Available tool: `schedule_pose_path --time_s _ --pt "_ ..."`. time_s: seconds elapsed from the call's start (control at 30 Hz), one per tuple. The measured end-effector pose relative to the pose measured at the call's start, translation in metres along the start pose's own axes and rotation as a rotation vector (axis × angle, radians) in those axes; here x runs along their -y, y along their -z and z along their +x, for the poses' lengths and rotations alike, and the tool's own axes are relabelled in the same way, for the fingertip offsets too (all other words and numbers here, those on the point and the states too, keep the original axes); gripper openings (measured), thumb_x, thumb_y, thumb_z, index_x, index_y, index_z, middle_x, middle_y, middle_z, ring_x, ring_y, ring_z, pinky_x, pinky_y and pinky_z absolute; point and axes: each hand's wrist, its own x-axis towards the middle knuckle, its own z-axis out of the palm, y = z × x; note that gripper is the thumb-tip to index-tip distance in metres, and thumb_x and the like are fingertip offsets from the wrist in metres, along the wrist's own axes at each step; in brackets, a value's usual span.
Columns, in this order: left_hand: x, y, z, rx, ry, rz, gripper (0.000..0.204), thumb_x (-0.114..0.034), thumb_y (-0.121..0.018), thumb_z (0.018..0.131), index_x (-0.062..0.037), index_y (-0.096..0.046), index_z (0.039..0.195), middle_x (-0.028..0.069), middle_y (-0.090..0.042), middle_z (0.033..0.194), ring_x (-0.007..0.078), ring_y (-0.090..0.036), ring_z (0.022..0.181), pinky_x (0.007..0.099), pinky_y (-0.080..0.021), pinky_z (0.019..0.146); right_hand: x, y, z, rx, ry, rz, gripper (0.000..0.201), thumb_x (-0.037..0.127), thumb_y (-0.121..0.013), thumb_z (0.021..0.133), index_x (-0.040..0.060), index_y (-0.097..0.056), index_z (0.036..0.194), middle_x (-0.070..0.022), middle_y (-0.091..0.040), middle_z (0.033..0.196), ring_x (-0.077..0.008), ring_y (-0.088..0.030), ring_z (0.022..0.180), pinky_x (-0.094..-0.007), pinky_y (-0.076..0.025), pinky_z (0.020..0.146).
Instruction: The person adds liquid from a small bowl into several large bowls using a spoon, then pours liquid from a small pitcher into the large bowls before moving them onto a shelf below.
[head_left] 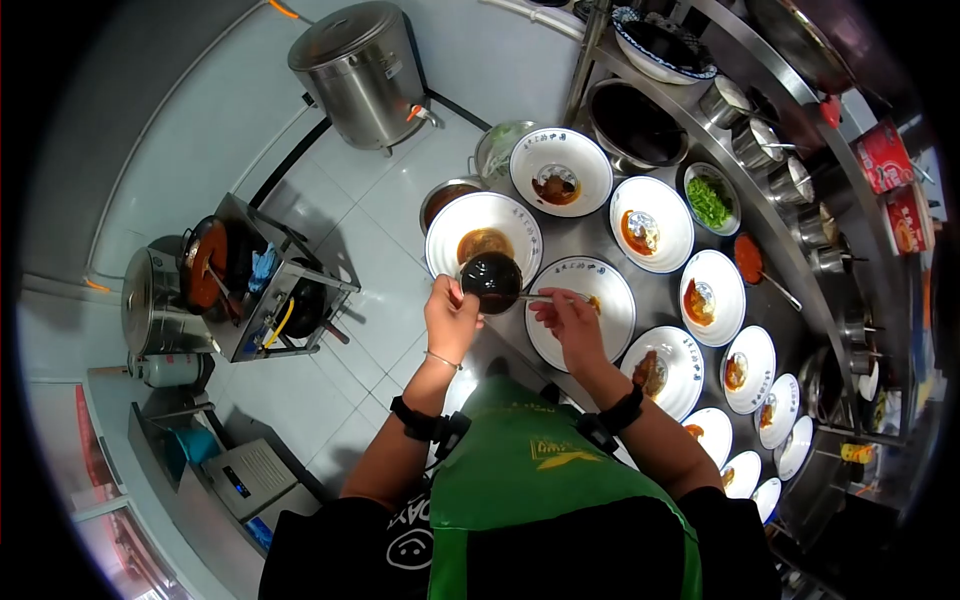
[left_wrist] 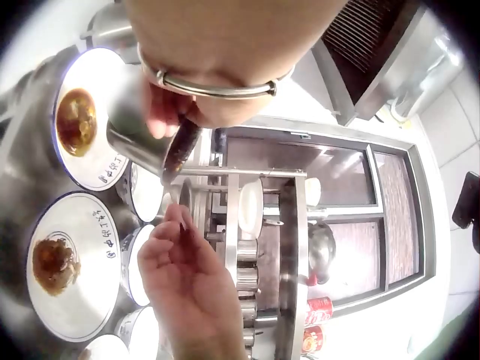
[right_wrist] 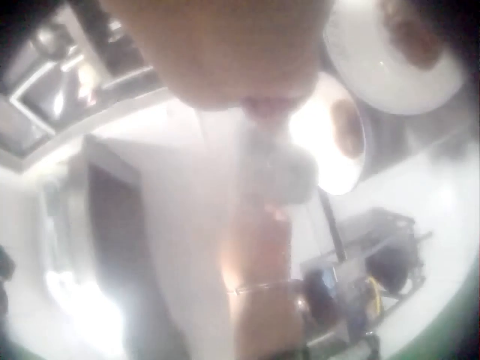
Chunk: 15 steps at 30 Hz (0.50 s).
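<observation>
My left hand (head_left: 452, 318) grips a small metal cup (left_wrist: 135, 139) of dark liquid. In the head view the cup overlaps the near edge of a wide white bowl (head_left: 446, 232) with brown sauce at its bottom. Between thumb and fingers, my right hand (head_left: 577, 328) pinches the thin handle of a spoon (head_left: 537, 297) whose other end reaches to the cup's rim. Another white bowl (head_left: 612, 325) stands under the right hand, with a little orange-brown sauce showing. The right wrist view is hazy, and the hands' work is blurred there.
Several more white bowls with sauce (head_left: 713, 298) line the steel counter to the right. Beyond them are chopped greens (head_left: 709, 202), red sauce (head_left: 748, 258) and a pot of dark liquid (head_left: 638, 125). Metal shelving edges the right. A steel boiler (head_left: 355, 80) and wok stand (head_left: 285, 300) occupy the floor at left.
</observation>
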Motion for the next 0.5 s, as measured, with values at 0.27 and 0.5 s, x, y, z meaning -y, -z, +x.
schedule_pose_path --time_s 0.27,0.5 --pt "0.016 0.019 0.013 -0.157 0.092 -0.123 0.02 0.006 -0.053 0.084 -0.0071 -0.039 0.083 0.005 -0.051 0.066 0.0145 -0.057 0.047 0.0271 -0.05 0.039 0.029 0.0 0.01 0.02 0.183 -0.099 0.025 0.02 -0.046 0.103 0.0037 -0.061 0.115 -0.0083 -0.069 0.098 -0.0097 -0.059 0.082 -0.024 -0.047 0.076" --pt "0.031 0.051 0.021 -0.316 0.067 -0.122 0.021 0.008 -0.052 0.082 -0.0064 -0.037 0.082 0.0044 -0.046 0.067 0.0146 -0.054 0.044 0.0276 -0.046 0.036 0.011 -0.002 0.046 0.094 0.844 -0.861 0.025 0.013 -0.046 0.102 -0.0009 -0.06 0.117 -0.0076 -0.067 0.099 -0.0127 -0.06 0.088 -0.0256 -0.048 0.08"
